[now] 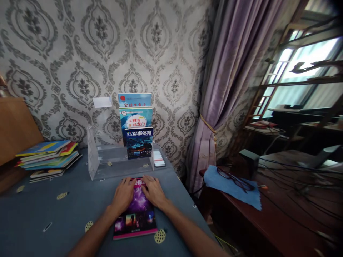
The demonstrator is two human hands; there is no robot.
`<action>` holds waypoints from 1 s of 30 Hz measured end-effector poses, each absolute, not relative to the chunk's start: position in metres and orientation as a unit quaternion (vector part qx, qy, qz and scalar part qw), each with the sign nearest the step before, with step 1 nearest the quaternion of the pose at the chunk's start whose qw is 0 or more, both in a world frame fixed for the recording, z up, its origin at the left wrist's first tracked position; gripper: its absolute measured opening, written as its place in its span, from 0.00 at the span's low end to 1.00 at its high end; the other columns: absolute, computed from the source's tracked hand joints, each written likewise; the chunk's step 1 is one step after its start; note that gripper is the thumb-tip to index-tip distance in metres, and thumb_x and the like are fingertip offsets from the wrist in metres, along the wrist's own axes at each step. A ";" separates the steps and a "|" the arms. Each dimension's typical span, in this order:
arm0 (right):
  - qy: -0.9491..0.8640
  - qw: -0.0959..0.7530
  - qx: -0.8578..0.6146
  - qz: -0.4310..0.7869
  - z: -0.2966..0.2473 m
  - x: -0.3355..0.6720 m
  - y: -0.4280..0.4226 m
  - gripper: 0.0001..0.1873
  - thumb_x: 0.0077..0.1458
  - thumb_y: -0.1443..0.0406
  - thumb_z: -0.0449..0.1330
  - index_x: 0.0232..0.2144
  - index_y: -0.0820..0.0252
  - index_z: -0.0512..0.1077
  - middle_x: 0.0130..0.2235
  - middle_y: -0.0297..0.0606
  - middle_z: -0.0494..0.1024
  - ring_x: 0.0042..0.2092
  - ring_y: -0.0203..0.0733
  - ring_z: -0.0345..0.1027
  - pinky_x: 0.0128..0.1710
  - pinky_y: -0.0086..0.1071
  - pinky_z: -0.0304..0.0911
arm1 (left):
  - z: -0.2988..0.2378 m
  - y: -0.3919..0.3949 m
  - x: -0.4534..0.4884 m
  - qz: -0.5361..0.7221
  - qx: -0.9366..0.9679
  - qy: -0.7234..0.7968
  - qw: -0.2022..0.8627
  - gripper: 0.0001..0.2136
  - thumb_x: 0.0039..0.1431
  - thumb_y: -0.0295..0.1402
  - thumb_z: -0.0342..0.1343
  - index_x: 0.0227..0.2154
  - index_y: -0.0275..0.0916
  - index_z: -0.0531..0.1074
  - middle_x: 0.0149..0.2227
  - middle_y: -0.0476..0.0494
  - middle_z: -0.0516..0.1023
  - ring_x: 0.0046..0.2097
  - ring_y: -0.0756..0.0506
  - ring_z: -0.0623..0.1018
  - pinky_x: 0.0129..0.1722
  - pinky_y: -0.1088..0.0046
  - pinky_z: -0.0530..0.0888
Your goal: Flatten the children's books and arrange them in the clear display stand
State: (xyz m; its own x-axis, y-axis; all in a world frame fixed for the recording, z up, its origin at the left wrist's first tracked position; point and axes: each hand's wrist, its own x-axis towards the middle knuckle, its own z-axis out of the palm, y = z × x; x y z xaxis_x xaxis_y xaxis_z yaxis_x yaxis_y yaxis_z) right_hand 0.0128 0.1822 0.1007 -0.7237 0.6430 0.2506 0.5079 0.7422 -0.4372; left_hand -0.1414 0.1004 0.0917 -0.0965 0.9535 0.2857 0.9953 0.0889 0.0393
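Observation:
A book with a purple and black cover and a pink lower edge point(139, 203) lies flat on the table. My left hand point(124, 194) rests over its upper left side, and my right hand point(154, 192) over its upper right side. Both hands lie palm down with fingers stretched toward the far edge, covering part of the title. Just beyond them stands a clear acrylic rack point(115, 173). At the rack's right end, a dark blue book point(139, 142) stands in front of a light blue book point(136, 117) and another blue book point(135, 100).
A stack of books point(50, 157) lies at the left near a wooden panel point(18, 128). The patterned blue tablecloth point(34, 217) covers the table. To the right, a dark red desk point(284, 228) holds a blue cloth point(230, 185), eyeglasses point(235, 180) and cables. A purple curtain point(211, 125) hangs behind.

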 end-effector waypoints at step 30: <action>-0.916 0.196 -0.319 0.141 0.099 0.009 0.188 0.13 0.65 0.67 0.52 0.48 0.58 0.72 0.51 0.42 0.77 0.54 0.44 0.66 0.53 0.36 0.54 | 0.116 0.090 -0.127 -0.029 -0.672 -0.732 0.104 0.15 0.65 0.25 0.43 0.46 0.35 0.73 0.46 0.34 0.75 0.49 0.37 0.74 0.47 0.59 0.73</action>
State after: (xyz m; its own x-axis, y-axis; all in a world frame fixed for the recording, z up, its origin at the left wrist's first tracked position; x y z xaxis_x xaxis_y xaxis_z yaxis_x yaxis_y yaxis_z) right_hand 0.0089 0.1876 0.0991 -0.7196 0.6400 0.2695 0.5293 0.7567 -0.3838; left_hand -0.1266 0.0898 0.1156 -0.0740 0.9786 0.1919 0.9909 0.0939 -0.0966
